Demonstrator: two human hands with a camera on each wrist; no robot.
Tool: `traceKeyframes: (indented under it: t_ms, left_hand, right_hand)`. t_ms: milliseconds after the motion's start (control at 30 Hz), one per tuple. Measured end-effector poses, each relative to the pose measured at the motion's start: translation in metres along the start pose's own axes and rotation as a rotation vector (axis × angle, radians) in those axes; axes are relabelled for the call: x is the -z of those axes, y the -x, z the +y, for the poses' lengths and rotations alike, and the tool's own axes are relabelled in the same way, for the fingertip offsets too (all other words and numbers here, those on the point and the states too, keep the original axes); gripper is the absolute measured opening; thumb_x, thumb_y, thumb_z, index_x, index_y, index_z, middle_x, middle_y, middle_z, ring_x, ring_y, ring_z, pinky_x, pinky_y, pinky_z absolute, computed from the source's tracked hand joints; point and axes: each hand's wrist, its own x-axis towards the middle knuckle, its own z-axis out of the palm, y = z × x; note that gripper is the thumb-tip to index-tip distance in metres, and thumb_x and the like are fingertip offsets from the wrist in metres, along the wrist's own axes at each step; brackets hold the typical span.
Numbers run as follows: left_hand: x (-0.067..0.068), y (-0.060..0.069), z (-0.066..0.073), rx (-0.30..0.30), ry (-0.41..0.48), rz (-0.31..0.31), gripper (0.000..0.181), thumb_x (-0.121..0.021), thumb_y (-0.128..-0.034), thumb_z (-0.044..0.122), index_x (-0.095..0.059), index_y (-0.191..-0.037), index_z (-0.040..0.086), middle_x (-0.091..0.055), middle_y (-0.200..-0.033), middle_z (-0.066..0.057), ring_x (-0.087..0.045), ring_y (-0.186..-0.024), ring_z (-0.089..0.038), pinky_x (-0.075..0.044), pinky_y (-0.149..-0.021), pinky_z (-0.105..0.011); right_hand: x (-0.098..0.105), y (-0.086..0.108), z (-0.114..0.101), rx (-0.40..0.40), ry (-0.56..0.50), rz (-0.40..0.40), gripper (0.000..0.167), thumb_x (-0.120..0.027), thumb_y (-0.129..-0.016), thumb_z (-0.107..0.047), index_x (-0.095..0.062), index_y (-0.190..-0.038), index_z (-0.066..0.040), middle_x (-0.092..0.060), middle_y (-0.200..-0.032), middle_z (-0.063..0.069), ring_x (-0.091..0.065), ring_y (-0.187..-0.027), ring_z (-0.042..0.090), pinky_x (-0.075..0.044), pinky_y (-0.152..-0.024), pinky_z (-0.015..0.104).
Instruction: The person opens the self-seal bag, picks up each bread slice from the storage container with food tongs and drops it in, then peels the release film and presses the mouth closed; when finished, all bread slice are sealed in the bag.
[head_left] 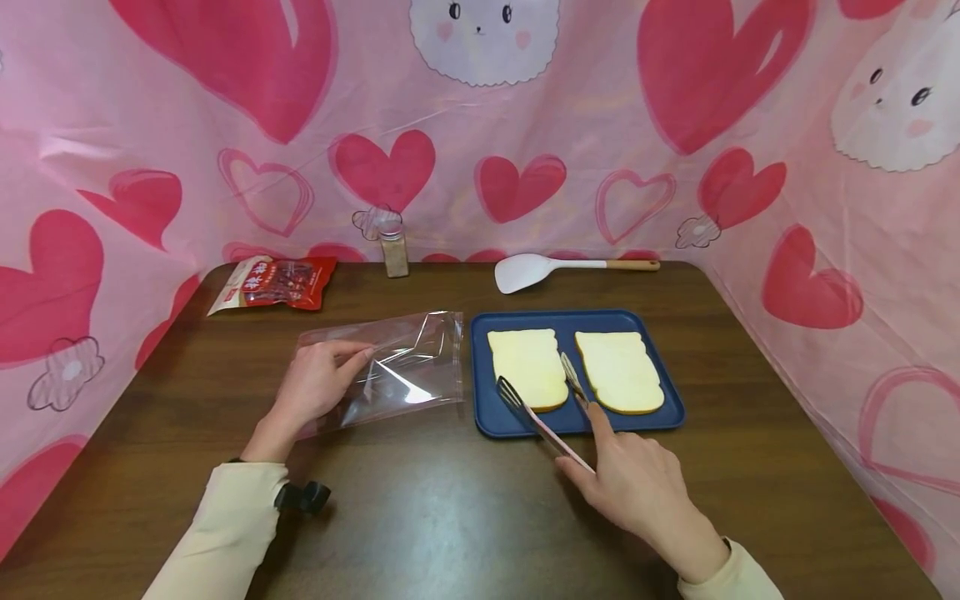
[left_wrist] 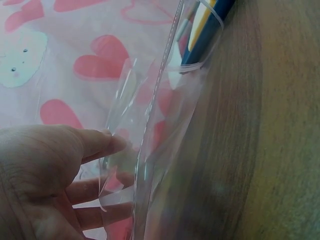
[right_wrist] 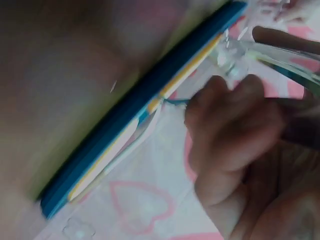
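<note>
Cream sleeves come nearest us. Our right hand curls round the tongs, their parted tips at the left bread slice, beside another slice on the blue tray. Our left hand pinches the clear plastic bag just left of that tray.

table: dark brown, wood-grain top — pale glare toward the near side
tray: blue, rectangular, flat, right of centre
spatula: white, wooden handle, just behind the tray
seasoning jar: upright near the back edge
food packet: red and white — back left corner
</note>
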Motion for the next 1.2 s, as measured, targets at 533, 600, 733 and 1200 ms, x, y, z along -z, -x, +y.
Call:
traceKeyframes:
  t_ms: [533, 600, 733, 1200]
  left_hand:
    - [0.001, 0.002, 0.001, 0.007, 0.013, -0.011, 0.034, -0.066, -0.1056, 0.028, -0.074, -0.132, 0.007, -0.073, -0.132, -0.019, -0.068, -0.119, -0.041, -0.054, -0.1, -0.061]
    - [0.001, 0.002, 0.002, 0.005, 0.016, -0.014, 0.035, -0.066, -0.1058, 0.028, -0.074, -0.132, 0.007, -0.073, -0.133, -0.02, -0.067, -0.121, -0.042, -0.053, -0.102, -0.062]
    - [0.001, 0.001, 0.002, 0.0, 0.015, -0.009, 0.035, -0.066, -0.1058, 0.029, -0.075, -0.132, 0.007, -0.073, -0.132, -0.02, -0.068, -0.119, -0.041, -0.054, -0.1, -0.062]
    - [0.001, 0.001, 0.001, 0.004, 0.016, -0.017, 0.035, -0.065, -0.106, 0.028, -0.073, -0.133, 0.007, -0.072, -0.134, -0.02, -0.065, -0.125, -0.043, -0.052, -0.105, -0.064]
  right_hand:
    - [0.0, -0.003, 0.005, -0.023, -0.014, -0.029, 0.096, -0.066, -0.09, -0.075, -0.043, -0.154, -0.007, -0.064, -0.075, 0.003, -0.062, -0.066, 0.021, -0.046, -0.051, 0.039]
    - [0.002, -0.003, 0.009, -0.025, -0.007, -0.039, 0.092, -0.069, -0.091, -0.071, -0.043, -0.155, -0.01, -0.063, -0.075, 0.003, -0.06, -0.066, 0.021, -0.046, -0.051, 0.039]
    - [0.002, -0.002, 0.014, -0.051, -0.028, -0.069, 0.101, -0.067, -0.086, -0.078, -0.041, -0.157, -0.01, -0.065, -0.08, 0.003, -0.059, -0.068, 0.021, -0.047, -0.053, 0.039]
    - [-0.009, 0.0, 0.018, -0.021, -0.038, -0.005, 0.094, -0.071, -0.09, -0.069, -0.044, -0.153, -0.004, -0.067, -0.081, 0.006, -0.064, -0.07, 0.024, -0.046, -0.05, 0.041]
